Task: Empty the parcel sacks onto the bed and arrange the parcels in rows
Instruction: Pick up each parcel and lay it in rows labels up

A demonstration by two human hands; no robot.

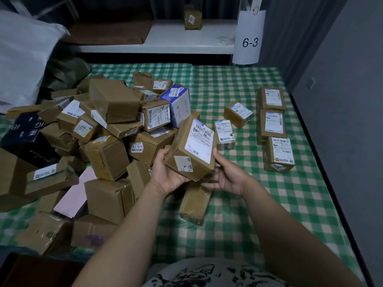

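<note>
I hold a brown cardboard parcel (191, 150) with a white shipping label, tilted above the bed (238, 214) with its green checked cover. My left hand (167, 172) grips its lower left end. My right hand (227, 177) cups its lower right corner from beneath, thumb against the side. A big heap of brown parcels (107, 131) fills the bed's left half, with a blue-and-white box (179, 104) and a black box (24, 135) in it. Three labelled parcels (273, 129) lie in a column near the right edge. Two more parcels (232, 123) lie between.
A white sack (22, 59) lies at the far left behind the heap. Another brown parcel (194, 204) lies on the bed below my hands. A shelf at the back holds one parcel (193, 17) and a sign reading 6-3 (249, 38). A grey wall runs along the bed's right side.
</note>
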